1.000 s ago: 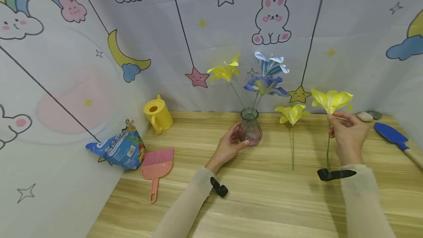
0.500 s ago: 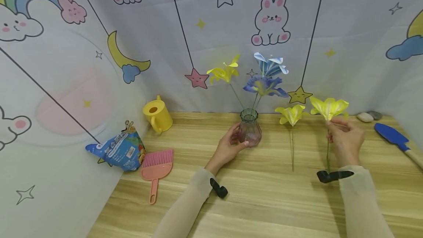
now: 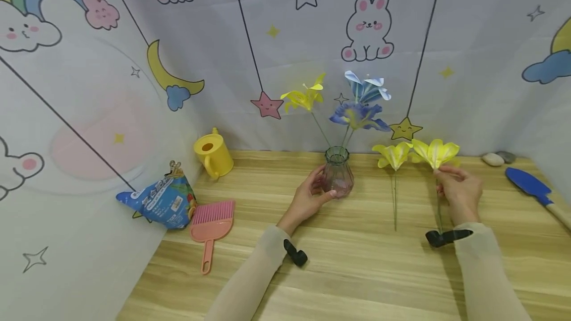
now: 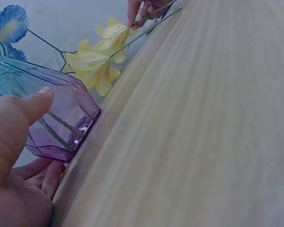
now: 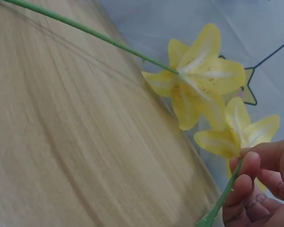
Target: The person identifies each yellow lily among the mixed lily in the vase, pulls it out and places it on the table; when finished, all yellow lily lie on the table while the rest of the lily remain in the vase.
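Note:
My left hand [image 3: 307, 198] grips the lower body of a faceted glass vase [image 3: 339, 178], greenish at the neck and pinkish below, which stands on the table. Inside it are a yellow lily [image 3: 302, 98], a light blue flower [image 3: 367, 88] and a purple-blue iris [image 3: 359, 116]. Stems show through the glass [image 4: 61, 87] in the left wrist view. Between thumb and fingers, my right hand [image 3: 461, 193] pinches another yellow lily [image 5: 236, 130] by its green stem, just under the bloom. Left of that hand, a further yellow lily [image 3: 395, 154] lies on the table, bloom toward the wall.
On the left are a yellow watering can [image 3: 214, 155], a blue bag [image 3: 167, 203] with a clip and a pink brush and dustpan [image 3: 213, 224]. Pebbles [image 3: 492, 158] and a blue trowel [image 3: 528, 181] lie on the right. A patterned cloth wall [image 3: 312, 38] borders the table [image 3: 357, 271].
My right hand has moved left and slightly down with its lily, whose bloom now overlaps the lying lily's in the head view. My left hand stays on the vase.

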{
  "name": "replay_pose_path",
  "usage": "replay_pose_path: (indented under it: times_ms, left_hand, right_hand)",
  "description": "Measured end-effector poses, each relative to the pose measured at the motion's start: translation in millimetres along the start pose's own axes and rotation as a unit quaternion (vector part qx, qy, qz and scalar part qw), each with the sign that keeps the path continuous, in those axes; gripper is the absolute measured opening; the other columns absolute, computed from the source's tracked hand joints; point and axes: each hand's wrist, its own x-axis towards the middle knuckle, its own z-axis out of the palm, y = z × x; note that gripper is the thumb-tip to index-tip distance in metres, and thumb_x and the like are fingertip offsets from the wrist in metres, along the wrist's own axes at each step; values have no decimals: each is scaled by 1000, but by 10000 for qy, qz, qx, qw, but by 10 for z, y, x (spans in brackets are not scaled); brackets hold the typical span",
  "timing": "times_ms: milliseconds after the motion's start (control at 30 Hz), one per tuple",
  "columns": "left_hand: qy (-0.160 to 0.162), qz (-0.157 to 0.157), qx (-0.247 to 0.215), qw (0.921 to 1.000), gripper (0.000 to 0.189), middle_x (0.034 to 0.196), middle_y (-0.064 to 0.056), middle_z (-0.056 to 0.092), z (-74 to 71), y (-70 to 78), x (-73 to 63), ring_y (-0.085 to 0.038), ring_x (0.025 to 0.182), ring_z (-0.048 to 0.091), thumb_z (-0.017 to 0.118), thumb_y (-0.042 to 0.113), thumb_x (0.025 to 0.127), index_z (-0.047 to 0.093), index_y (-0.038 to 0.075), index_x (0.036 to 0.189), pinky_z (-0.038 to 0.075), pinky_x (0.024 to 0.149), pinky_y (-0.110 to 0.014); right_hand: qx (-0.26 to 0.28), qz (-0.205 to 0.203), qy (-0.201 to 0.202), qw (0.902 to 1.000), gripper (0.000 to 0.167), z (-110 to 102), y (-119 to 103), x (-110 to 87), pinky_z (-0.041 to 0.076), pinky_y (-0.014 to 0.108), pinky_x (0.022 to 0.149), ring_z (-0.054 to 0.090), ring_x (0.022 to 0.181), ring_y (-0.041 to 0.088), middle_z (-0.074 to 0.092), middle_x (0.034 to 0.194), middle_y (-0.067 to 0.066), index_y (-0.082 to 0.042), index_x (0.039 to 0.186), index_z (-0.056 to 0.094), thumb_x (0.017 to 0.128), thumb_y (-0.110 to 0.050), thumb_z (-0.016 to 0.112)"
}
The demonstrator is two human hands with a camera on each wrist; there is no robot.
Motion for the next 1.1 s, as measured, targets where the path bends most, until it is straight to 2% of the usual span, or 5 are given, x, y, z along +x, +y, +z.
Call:
replay_pose_path:
  times_ms: [333, 633, 933, 1100]
  left_hand:
    - [13, -13, -3, 10000, 79, 161, -17, 55, 0, -5, -3, -35, 140, 63, 80, 25, 99, 39, 34, 165, 53, 118, -50]
    - [-2, 21, -75, 10000, 77, 160, -17, 56, 7, -6, 2, -35, 139, 63, 79, 24, 100, 39, 34, 165, 53, 118, -51]
    - [-1, 9, -96, 10000, 77, 160, -17, 56, 7, -10, 1, -36, 140, 62, 80, 25, 100, 40, 34, 165, 52, 118, -52]
    - [-9, -37, -67, 10000, 79, 160, -17, 56, 4, -7, -1, -36, 140, 62, 81, 26, 99, 40, 34, 166, 52, 118, -51]
  right_hand:
    - [-305, -79, -191, 9993, 12, -6, 91, 45, 52, 24, 40, 64, 45, 8, 74, 61, -12, -21, 94, 83, 94, -9, 82]
    - [-470, 74, -207, 9987, 22, -53, 36, 20, 52, 23, 42, 66, 46, 7, 73, 60, -15, -30, 83, 73, 96, -15, 80]
    - [-845, -240, -187, 9960, 9, -105, -98, -25, 52, 22, 44, 67, 49, 4, 71, 64, -23, -26, 102, 70, 98, -22, 78]
    - [-642, -544, -301, 9960, 12, -69, -198, -95, 53, 20, 46, 68, 52, 5, 74, 69, -24, -22, 107, 73, 97, -19, 79]
